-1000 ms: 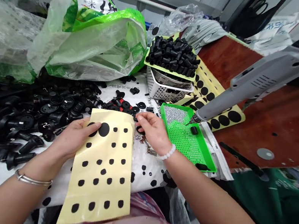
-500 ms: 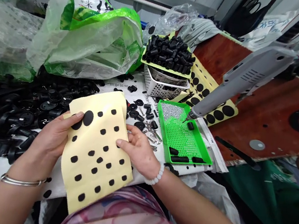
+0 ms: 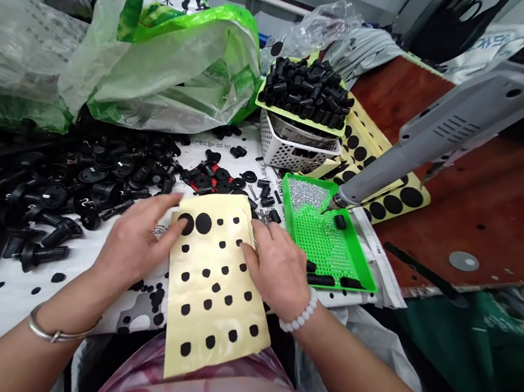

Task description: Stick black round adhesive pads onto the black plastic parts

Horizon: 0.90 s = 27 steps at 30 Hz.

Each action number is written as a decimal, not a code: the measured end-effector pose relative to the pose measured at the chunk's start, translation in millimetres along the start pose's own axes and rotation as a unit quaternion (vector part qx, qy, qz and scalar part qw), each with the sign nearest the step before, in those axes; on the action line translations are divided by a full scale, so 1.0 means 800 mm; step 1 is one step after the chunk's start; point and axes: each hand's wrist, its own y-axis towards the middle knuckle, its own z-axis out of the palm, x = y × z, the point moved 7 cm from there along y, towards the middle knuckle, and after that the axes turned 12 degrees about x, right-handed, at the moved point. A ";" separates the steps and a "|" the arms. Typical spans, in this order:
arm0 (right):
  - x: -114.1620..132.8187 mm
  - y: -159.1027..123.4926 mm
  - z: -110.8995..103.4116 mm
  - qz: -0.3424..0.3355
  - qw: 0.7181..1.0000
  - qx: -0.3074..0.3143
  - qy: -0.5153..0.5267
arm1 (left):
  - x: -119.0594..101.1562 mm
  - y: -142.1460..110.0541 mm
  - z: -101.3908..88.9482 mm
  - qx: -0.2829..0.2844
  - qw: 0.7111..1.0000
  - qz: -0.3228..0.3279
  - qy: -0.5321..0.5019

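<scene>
I logged the left hand [image 3: 134,244] and right hand [image 3: 277,269] open, fingers pressed on a tan sheet of black dots [image 3: 217,303]. A green tray [image 3: 351,266] lay just beyond the right hand.

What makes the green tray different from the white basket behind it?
The green tray is bright green and shallow, while the white basket is white and deeper. The tray has rows of tiny holes in its floor; the basket has lattice walls. The tray holds silver grains; the basket holds a metal bowl. Both look like rectangular plastic.
</scene>
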 end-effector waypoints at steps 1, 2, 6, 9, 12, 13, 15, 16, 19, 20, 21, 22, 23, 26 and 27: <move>0.009 0.008 -0.005 -0.028 0.999 -0.016 -0.004 | -0.010 0.000 0.006 0.014 0.998 0.047 0.030; 0.018 0.017 -0.007 -0.060 0.998 -0.024 -0.002 | -0.018 -0.001 0.015 0.036 0.994 0.082 0.061; 0.048 0.057 0.006 -0.142 0.990 -0.003 0.013 | -0.013 -0.001 0.052 0.120 0.974 0.097 0.167; 0.058 0.076 0.026 -0.157 0.987 0.019 -0.015 | -0.002 -0.002 0.064 0.141 0.970 0.076 0.185; 0.061 0.082 0.040 -0.167 0.985 0.029 -0.032 | 0.000 -0.004 0.064 0.143 0.970 0.069 0.182; 0.062 0.082 0.043 -0.171 0.984 0.031 -0.036 | 0.000 -0.005 0.064 0.144 0.970 0.068 0.182; 0.063 0.082 0.046 -0.177 0.982 0.035 -0.045 | -0.001 -0.004 0.063 0.144 0.970 0.063 0.187; 0.064 0.082 0.046 -0.180 0.982 0.039 -0.048 | -0.001 -0.004 0.062 0.144 0.969 0.061 0.191; 0.066 0.084 0.045 -0.185 0.980 0.052 -0.051 | -0.001 -0.004 0.062 0.145 0.968 0.061 0.193; 0.066 0.085 0.044 -0.184 0.980 0.056 -0.050 | -0.001 -0.004 0.062 0.144 0.969 0.060 0.191; 0.066 0.087 0.042 -0.182 0.980 0.059 -0.047 | -0.001 -0.004 0.062 0.143 0.970 0.060 0.188; 0.065 0.088 0.041 -0.179 0.981 0.062 -0.043 | 0.000 -0.004 0.062 0.142 0.971 0.059 0.185; 0.065 0.090 0.040 -0.177 0.981 0.065 -0.037 | 0.000 -0.004 0.062 0.141 0.971 0.058 0.182; 0.065 0.093 0.038 -0.168 0.983 0.068 -0.016 | 0.000 -0.005 0.062 0.141 0.973 0.056 0.172; 0.065 0.094 0.037 -0.164 0.984 0.067 -0.009 | -0.001 -0.005 0.062 0.140 0.974 0.056 0.168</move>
